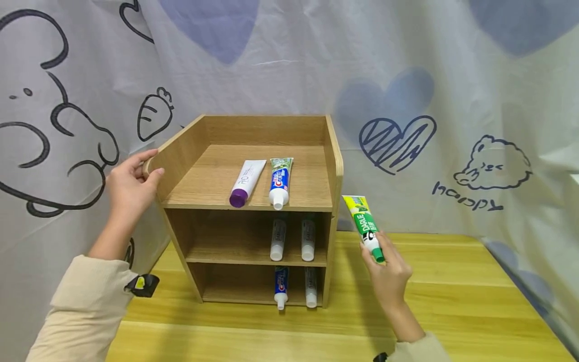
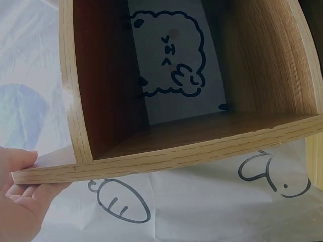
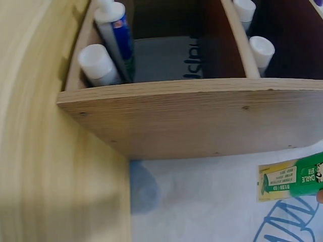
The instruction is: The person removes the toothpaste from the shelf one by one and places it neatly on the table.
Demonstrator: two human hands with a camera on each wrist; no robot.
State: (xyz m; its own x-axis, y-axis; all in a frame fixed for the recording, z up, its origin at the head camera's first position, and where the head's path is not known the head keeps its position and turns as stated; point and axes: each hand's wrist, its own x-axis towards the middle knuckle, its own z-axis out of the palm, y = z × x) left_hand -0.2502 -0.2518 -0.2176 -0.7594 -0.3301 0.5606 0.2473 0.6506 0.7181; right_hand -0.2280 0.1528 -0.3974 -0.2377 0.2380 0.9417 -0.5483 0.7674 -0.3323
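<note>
Beside shelf (image 1: 253,176), right hand (image 1: 390,276) gripping green tube (image 1: 364,227), left hand (image 1: 128,187) holding its edge

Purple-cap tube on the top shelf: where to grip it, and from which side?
Grip the purple-cap tube across its flat white body just behind the cap, coming from the open front and above. It lies flat with the cap at the front edge of the shelf. The walls close off the sides and back, and the Crest tube lies close on its right, so leave finger room there.
</note>
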